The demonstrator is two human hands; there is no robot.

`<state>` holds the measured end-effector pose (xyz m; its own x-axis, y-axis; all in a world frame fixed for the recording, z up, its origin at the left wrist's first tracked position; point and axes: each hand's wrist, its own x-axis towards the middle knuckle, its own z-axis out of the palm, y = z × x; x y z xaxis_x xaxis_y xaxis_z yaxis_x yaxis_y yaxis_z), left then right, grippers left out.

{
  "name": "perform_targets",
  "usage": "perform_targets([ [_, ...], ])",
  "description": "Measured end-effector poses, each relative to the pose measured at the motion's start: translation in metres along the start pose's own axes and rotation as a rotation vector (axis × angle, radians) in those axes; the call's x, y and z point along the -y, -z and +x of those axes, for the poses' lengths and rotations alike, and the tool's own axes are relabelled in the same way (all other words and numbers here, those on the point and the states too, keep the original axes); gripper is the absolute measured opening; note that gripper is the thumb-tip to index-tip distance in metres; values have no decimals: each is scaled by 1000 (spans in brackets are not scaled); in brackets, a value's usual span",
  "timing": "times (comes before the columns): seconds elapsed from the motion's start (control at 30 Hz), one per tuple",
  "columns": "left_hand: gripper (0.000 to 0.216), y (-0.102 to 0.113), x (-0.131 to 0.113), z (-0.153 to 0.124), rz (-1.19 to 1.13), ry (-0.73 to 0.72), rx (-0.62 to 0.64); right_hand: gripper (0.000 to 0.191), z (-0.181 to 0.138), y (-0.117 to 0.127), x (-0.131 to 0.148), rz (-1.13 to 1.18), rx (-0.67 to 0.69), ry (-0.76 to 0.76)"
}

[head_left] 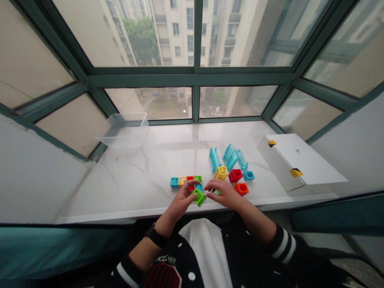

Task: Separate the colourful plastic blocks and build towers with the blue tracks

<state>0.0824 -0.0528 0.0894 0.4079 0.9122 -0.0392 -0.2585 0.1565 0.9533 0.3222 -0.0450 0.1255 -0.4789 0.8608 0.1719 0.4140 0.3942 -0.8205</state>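
Observation:
My left hand (180,201) is closed on a green toy block (199,198), its thumb against the block's side. Just beyond the fingers lies a joined row of blocks: a blue block (174,182), a yellow block (182,181), a red block (190,178) and another green block (198,179), partly covered by the hand. My right hand (225,193) hovers to the right, fingers stretched and apart. A bit of green (218,192) shows between its thumb and fingers; most of that piece is hidden.
Beyond my right hand are a yellow cube (221,173), a red cube (235,175), an orange-red block (241,189), a blue block (249,175) and translucent blue track pieces (231,156). A clear plastic bin (126,130) stands back left, a white box (300,160) right. Windows enclose the marble sill (120,192).

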Motion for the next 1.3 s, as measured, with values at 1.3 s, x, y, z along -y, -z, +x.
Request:
perform_targets([
  [1.3,61,-56,45,56,522,-191,114,44,-69,72,-39,-243,-260,-204],
])
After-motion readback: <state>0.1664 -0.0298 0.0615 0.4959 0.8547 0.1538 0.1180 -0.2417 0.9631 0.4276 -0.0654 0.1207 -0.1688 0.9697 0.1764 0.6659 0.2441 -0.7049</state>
